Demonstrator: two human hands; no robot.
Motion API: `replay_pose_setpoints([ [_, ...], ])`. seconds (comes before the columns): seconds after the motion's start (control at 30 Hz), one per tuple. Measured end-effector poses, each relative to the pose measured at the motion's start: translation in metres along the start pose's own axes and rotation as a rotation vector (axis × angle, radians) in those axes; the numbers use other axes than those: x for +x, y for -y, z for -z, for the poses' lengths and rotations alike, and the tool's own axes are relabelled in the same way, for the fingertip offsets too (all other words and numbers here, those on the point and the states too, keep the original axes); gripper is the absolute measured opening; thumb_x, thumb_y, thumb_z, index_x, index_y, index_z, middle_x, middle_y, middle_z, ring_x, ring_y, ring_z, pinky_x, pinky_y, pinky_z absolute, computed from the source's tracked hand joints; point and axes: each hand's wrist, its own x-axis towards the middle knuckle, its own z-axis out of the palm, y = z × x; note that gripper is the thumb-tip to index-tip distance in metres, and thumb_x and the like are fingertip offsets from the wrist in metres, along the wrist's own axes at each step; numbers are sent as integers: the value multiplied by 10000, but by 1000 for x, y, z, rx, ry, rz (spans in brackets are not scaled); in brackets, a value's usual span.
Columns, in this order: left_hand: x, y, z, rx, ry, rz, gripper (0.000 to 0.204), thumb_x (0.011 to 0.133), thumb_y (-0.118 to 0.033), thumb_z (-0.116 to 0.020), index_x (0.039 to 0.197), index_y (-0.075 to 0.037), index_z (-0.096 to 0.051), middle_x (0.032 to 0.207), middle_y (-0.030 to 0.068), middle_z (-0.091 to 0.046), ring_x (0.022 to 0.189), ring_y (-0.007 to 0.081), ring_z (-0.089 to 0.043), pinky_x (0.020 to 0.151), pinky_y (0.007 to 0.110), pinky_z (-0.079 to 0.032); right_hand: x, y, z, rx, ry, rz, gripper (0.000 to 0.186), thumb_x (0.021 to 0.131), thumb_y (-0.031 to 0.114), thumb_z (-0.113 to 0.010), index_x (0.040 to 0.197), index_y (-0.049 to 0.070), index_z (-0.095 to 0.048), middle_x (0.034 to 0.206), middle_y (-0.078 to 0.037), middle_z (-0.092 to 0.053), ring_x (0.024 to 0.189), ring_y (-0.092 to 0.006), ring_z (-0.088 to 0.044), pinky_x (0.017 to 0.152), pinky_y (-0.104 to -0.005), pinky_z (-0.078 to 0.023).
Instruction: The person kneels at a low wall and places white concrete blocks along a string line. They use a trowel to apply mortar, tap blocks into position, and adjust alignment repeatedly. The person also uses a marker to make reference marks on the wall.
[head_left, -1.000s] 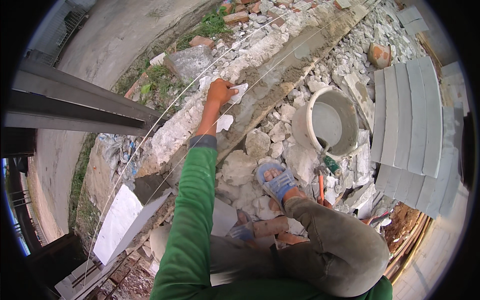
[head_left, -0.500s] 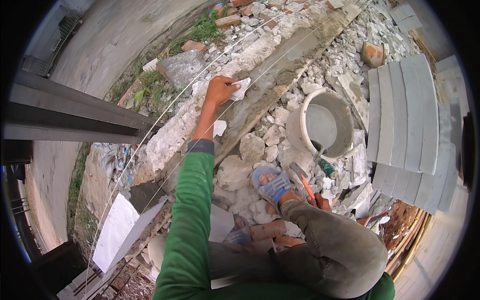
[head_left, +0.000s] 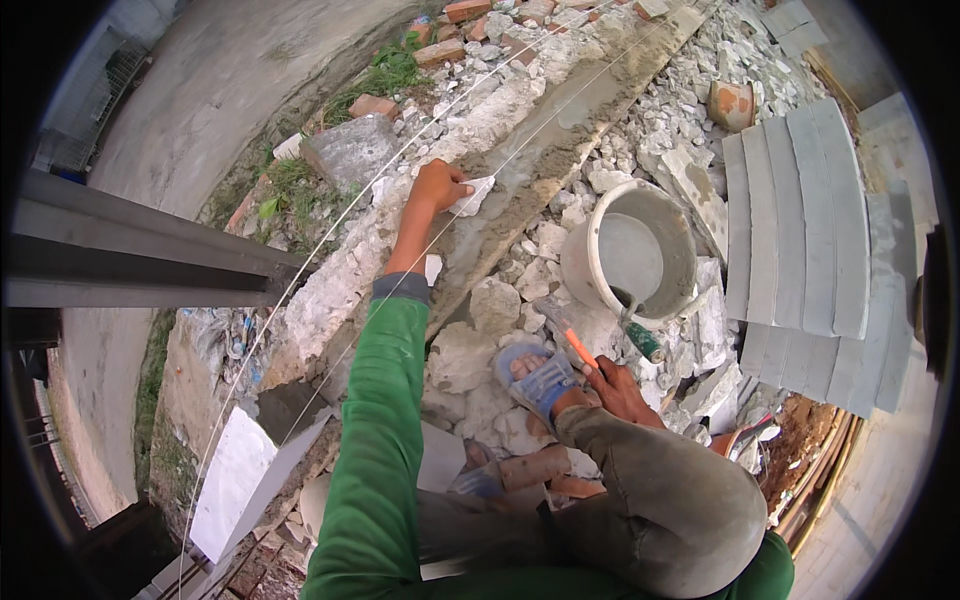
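Observation:
My left hand (head_left: 438,186) pinches a flat, white broken piece of block (head_left: 475,196) above the wet mortar bed (head_left: 510,165). Beside my raised knee, my right hand (head_left: 622,390) is wrapped round an orange-handled tool (head_left: 579,348); its grey head rests over the rubble, and its exact kind is unclear. A round bucket (head_left: 578,268) with grey slurry stands just beyond that hand. Against its near side leans a green-handled trowel (head_left: 642,342), its blade partly in the bucket. A smaller white chip (head_left: 433,268) lies by my left wrist.
Two taut strings (head_left: 345,212) run along the wall strip. At left stand a steel post (head_left: 150,245) and a white block (head_left: 235,480) set in mortar. Grey slabs (head_left: 800,220) are stacked at right. Broken concrete (head_left: 495,305) surrounds my sandalled foot. An orange-stained pot (head_left: 732,105) lies farther back.
My right hand has come out from behind my knee, moving the orange-handled tool up and left. My left hand still holds the white piece, now slightly lower and tilted. The view has shifted slightly.

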Motion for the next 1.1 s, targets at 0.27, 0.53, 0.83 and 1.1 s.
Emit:
replay_pose_setpoints([
  [0.27, -49, 55, 45, -217, 61, 133, 400, 710, -281, -947, 992, -16, -848, 828, 127, -802, 743, 198, -732, 747, 357, -571, 15, 8, -4, 94, -45, 30, 509, 1095, 457, -540, 1016, -42, -598, 705, -247, -598, 651, -391, -549, 679, -479, -472],
  [0.53, -66, 38, 14, -107, -48, 114, 391, 795, -285, -903, 1089, -37, -832, 954, 176, -810, 875, 284, -774, 838, 386, -580, 55, 42, -23, 91, -49, 163, 534, 1099, 479, -530, 991, -40, -592, 713, -240, -616, 664, -405, -579, 673, -491, -462],
  [0.83, -92, 43, 19, -142, -96, 148, 388, 771, -237, -896, 1095, -36, -828, 1012, 187, -807, 911, 300, -784, 853, 386, -596, 132, 108, -41, 118, -130, 326, 578, 1113, 503, -483, 977, -52, -572, 715, -282, -599, 724, -499, -603, 705, -558, -444],
  [1.1, -84, 31, 14, -62, -135, 237, 389, 719, -240, -929, 1036, -34, -839, 979, 200, -800, 910, 319, -780, 872, 390, -602, 174, 133, -55, -95, -164, 449, 597, 1126, 501, -436, 1015, -71, -564, 809, -330, -616, 822, -537, -609, 748, -589, -444],
])
